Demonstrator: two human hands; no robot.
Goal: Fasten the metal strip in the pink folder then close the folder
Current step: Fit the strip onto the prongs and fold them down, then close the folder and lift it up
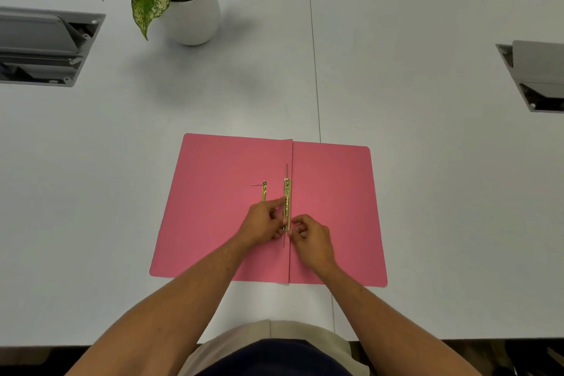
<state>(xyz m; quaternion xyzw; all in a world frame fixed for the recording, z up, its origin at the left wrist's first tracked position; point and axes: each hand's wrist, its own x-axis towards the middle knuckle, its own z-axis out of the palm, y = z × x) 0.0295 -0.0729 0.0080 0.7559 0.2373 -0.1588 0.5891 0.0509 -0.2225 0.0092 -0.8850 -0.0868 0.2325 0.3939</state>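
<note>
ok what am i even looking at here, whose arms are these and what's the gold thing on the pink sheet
There is one picture, from a camera worn on a person's head, looking down at their own bare arms. No machine is involved. On the white table lies an open pink folder. Along its centre fold sits a gold metal strip, the fastener. The left hand and right hand both pinch at its near end. A second, smaller gold piece lies loose on the left flap. Further back stands a potted plant.

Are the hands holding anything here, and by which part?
Both hands, left hand and right hand, pinch the lower end of the metal strip at the pink folder spine; nothing is lifted.
</note>
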